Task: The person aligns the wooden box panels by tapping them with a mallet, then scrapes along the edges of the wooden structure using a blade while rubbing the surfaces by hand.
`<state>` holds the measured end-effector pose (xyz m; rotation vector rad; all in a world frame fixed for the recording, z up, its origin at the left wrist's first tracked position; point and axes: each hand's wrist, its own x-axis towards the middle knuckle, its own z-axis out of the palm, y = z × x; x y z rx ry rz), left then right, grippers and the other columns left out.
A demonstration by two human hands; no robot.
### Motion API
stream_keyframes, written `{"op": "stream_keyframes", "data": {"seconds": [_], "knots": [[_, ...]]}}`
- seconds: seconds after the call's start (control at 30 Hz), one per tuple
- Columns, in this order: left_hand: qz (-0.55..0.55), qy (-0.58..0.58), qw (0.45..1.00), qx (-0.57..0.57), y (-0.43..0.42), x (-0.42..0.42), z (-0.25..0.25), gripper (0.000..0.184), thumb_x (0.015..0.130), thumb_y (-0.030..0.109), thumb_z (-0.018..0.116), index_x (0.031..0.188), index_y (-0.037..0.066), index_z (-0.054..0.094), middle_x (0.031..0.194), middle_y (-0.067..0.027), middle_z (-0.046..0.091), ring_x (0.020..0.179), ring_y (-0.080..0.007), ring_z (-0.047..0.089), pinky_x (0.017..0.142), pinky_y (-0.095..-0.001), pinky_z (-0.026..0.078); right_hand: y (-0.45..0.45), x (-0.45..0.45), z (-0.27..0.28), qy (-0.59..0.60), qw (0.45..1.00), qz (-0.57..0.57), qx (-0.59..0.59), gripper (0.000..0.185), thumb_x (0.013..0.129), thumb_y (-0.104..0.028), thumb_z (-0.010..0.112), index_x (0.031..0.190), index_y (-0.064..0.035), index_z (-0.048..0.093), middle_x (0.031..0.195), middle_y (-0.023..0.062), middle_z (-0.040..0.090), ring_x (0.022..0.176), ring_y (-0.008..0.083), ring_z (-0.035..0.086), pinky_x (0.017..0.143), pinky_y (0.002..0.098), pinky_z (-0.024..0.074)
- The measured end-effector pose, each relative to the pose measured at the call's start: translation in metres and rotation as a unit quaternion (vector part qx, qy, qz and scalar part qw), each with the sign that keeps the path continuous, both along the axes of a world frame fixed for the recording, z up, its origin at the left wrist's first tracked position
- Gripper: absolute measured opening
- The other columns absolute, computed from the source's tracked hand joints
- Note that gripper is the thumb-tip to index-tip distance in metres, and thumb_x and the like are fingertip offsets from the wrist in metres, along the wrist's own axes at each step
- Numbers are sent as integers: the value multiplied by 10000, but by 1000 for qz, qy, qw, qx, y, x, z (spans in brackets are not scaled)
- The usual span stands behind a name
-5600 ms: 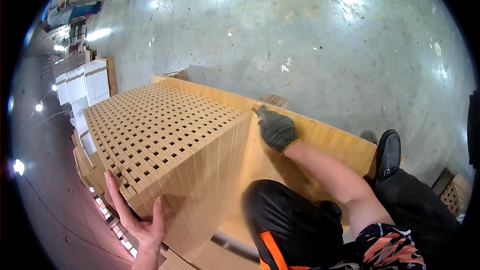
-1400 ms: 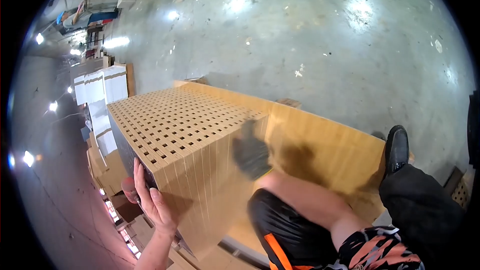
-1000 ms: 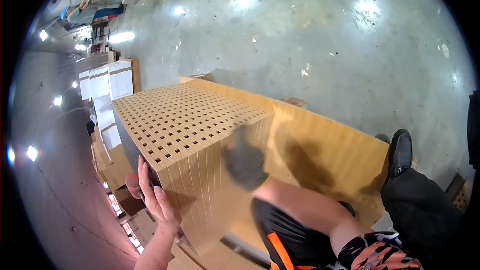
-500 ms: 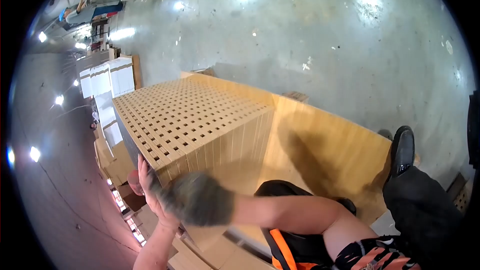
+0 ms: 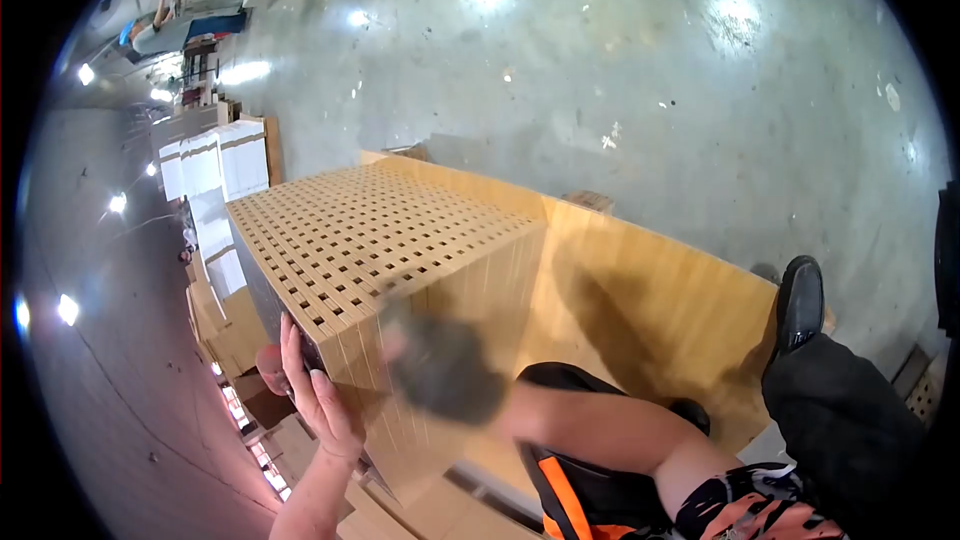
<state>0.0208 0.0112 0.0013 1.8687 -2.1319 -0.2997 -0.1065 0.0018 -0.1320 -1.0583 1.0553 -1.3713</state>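
Observation:
My left hand is bare and sits at the near left corner of a stack of slotted brown boards pierced by rows of square holes. Its fingers reach up along the corner, with the thumb beside them. A dark piece shows between thumb and fingers; I cannot make out what it is. Just left of the fingers is a round reddish-brown thing. My right hand, in a dark grey glove, is in front of the stack's grooved side. Motion blur hides its fingers and anything in them.
Light wooden panels border the stack on the right. A black and orange item lies by my right forearm. My black shoe is at right. White-wrapped stacks and cardboard boxes stand left; concrete floor lies beyond. Another person is far off.
My right hand has moved right and slightly up, away from my left hand. More of my left hand shows, its thumb now visible at the stack's corner.

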Motion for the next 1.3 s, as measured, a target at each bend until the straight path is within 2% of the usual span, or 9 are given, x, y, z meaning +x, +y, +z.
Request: {"op": "stream_keyframes", "data": {"seconds": [0.07,0.3,0.37,0.43,0.57,0.87,0.93,1.03,1.3], "knots": [[2,-3,1000,-1,0,-3,2,536,1048,270,350,1469,-61,343,1574,-211,286,1438,-304,311,1188,-434,204,-15,-14,-39,-33,981,40,187,554,939,-151,526,1431,45,363,729,153,668,532,315,627,456,467,483],[5,-34,999,-11,0,3,-5,561,1048,296,354,1474,-68,333,1573,-175,303,1445,-279,306,1198,-421,196,-14,-8,31,-101,976,-88,-171,461,869,-161,618,1273,50,548,764,167,679,523,278,622,479,428,480],[12,18,1000,-9,1,-1,-3,578,1054,337,373,1483,-50,340,1571,-152,321,1451,-259,306,1198,-408,202,-8,-7,-38,-89,991,-101,20,154,895,-167,602,1031,-100,581,823,136,684,549,338,638,506,469,499],[15,8,1000,-9,2,4,-2,577,1055,336,369,1486,-47,336,1583,-154,303,1457,-261,295,1199,-408,201,2,-26,-120,109,964,22,242,312,995,-322,458,1170,-91,574,899,186,674,768,404,660,675,488,522],[30,-38,999,7,3,1,0,593,1056,362,348,1492,-39,325,1597,-155,282,1467,-269,280,1200,-414,198,23,-18,-226,146,947,-29,285,291,949,-259,497,1172,-94,586,903,207,677,799,426,654,727,509,513],[29,-41,999,2,2,0,2,601,1048,359,347,1500,-35,315,1594,-153,290,1469,-269,277,1198,-417,198,4,-1,-208,168,956,60,234,504,883,-171,575,1330,26,450,872,222,645,781,357,666,590,480,501],[34,-66,997,4,3,3,3,609,1046,364,349,1504,-35,310,1594,-153,291,1468,-268,277,1198,-416,199,7,-16,-138,271,958,89,-38,520,864,-150,570,1304,102,455,770,172,607,597,250,617,468,417,450],[28,-15,999,-6,4,4,-4,580,1035,311,322,1480,-62,331,1576,-188,300,1457,-298,277,1194,-433,191,16,-36,-39,22,955,112,-275,496,890,-137,496,1355,36,484,628,98,577,532,251,582,467,430,460],[22,-21,1000,0,3,2,-1,543,1019,228,298,1478,-60,321,1577,-203,280,1464,-316,264,1197,-443,190,2,-47,-217,216,929,102,282,371,916,-207,540,1257,-60,547,851,212,673,806,401,662,696,519,517]]}}
